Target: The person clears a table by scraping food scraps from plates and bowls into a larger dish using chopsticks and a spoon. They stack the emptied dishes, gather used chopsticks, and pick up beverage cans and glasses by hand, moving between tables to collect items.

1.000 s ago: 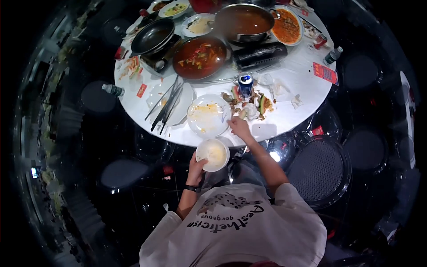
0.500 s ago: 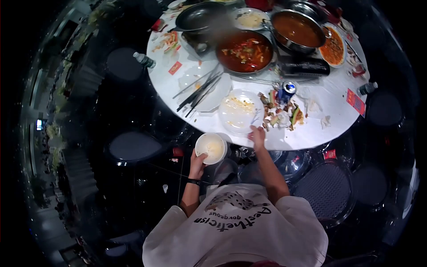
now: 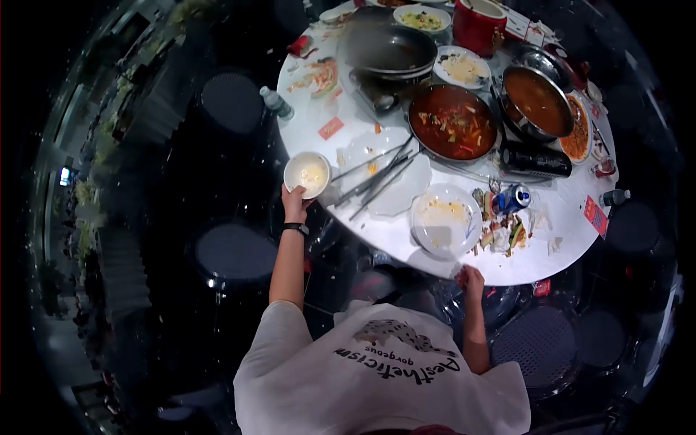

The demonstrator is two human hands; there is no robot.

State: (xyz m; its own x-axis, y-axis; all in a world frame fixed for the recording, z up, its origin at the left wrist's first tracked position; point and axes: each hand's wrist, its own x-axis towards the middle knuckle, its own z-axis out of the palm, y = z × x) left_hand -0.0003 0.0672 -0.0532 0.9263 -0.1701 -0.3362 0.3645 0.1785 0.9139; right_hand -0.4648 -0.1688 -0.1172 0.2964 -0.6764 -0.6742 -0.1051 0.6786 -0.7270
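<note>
While the left hand [image 3: 296, 205] is clamping the rim of a white bowl [image 3: 308, 175], its thumb lying over the edge, the bowl is sitting in that grip at the table's [image 3: 370, 235] nine-o'clock edge, and something pale yellow is showing inside it. The right hand [image 3: 470, 279] is hovering near the six-o'clock edge with its fingers curling inward; whether they are closing on anything, one cannot tell. Just above it, a round plate [image 3: 445, 220] is holding yellowish scraps. Toward eight o'clock, dark chopsticks [image 3: 382, 180] are lying across pale dishes [image 3: 407, 193], while a blue can [image 3: 512, 198] is leaning near food scraps [image 3: 513, 235] at five. Near the centre, a wide pan [image 3: 454, 122] is holding red broth with vegetable pieces, and toward two o'clock a steel pot [image 3: 537, 104] is holding orange-brown soup. An oval plate [image 3: 578, 132] is bearing orange-red food at three, a white dish [image 3: 462, 67] is carrying pale food at twelve, and a dark pan [image 3: 391, 51] is resting at eleven, its contents too blurred to tell.
</note>
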